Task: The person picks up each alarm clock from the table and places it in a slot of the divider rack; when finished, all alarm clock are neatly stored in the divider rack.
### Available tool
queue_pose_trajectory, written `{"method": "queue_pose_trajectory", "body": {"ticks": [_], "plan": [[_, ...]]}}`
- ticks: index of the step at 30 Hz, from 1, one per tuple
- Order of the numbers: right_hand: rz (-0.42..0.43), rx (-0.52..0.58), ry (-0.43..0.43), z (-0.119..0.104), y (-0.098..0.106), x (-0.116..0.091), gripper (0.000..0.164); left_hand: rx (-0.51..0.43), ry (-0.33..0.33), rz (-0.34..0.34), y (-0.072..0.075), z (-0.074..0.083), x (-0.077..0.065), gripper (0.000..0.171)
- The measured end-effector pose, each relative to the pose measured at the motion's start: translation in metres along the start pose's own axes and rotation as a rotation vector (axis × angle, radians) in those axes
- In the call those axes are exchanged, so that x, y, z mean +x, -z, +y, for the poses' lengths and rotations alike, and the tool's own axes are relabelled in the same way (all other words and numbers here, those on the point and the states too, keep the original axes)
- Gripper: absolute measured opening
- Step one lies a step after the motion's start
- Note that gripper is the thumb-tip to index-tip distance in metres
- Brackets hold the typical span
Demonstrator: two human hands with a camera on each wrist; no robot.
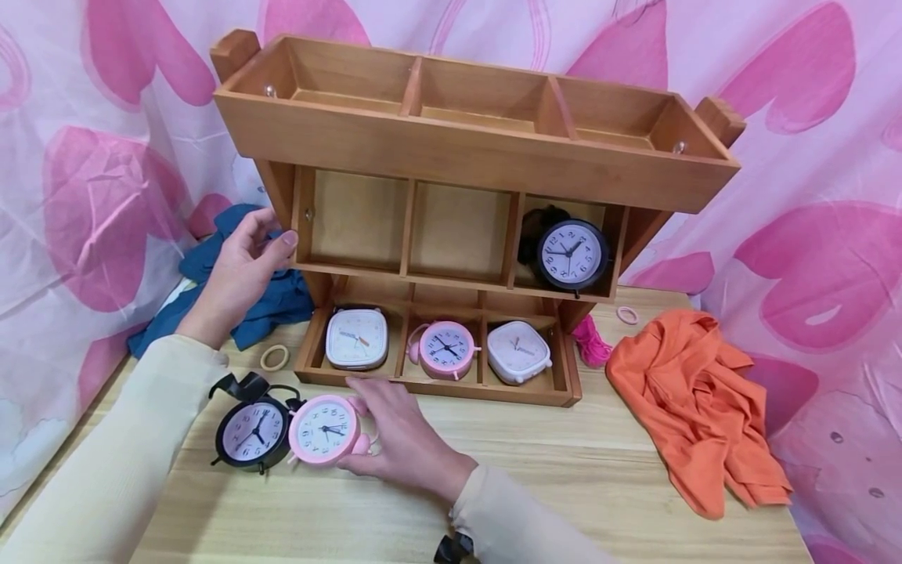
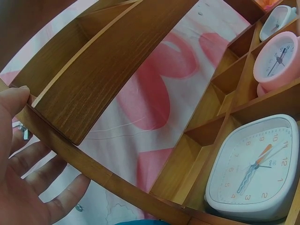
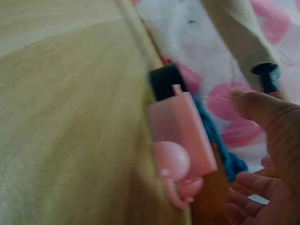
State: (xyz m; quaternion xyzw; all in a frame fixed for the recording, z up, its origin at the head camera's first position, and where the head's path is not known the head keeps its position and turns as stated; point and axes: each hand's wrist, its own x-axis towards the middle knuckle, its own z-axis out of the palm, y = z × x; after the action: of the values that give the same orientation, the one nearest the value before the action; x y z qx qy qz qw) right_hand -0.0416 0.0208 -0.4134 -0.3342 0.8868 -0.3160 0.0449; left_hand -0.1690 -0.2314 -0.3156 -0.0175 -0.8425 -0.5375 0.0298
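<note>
My left hand [image 1: 247, 262] grips the left side of a wooden tiered shelf [image 1: 479, 149], thumb at the front edge and fingers spread along the side post. On the table, my right hand [image 1: 405, 435] is around the bell side of a pink twin-bell alarm clock [image 1: 324, 429]. In the right wrist view a gap shows between thumb and fingers and the pink clock [image 3: 183, 136]. A black alarm clock [image 1: 252, 432] lies right beside it. The shelf's middle tier holds another black alarm clock [image 1: 572, 253] in its right compartment.
The bottom tier holds a white clock [image 1: 356, 338], a pink clock [image 1: 447, 349] and another white clock [image 1: 518, 352]. Blue cloth [image 1: 275, 305] and a ring [image 1: 274, 358] lie left; orange cloth [image 1: 694, 399], pink cord [image 1: 592, 341] and a pink ring [image 1: 626, 315] lie right. A curtain [image 1: 796, 258] hangs behind.
</note>
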Motion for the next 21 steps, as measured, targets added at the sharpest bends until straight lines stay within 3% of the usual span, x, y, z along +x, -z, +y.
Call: {"method": "queue_pose_trajectory", "body": {"ticks": [12, 21], "plan": [[-0.154, -0.177, -0.033, -0.006, -0.032, 0.024, 0.112, -0.012, -0.002, 0.000, 0.001, -0.003, 0.001, 0.061], [-0.177, -0.191, -0.050, -0.002, -0.037, 0.030, 0.105, -0.007, 0.002, -0.005, 0.001, -0.002, 0.001, 0.062]]}}
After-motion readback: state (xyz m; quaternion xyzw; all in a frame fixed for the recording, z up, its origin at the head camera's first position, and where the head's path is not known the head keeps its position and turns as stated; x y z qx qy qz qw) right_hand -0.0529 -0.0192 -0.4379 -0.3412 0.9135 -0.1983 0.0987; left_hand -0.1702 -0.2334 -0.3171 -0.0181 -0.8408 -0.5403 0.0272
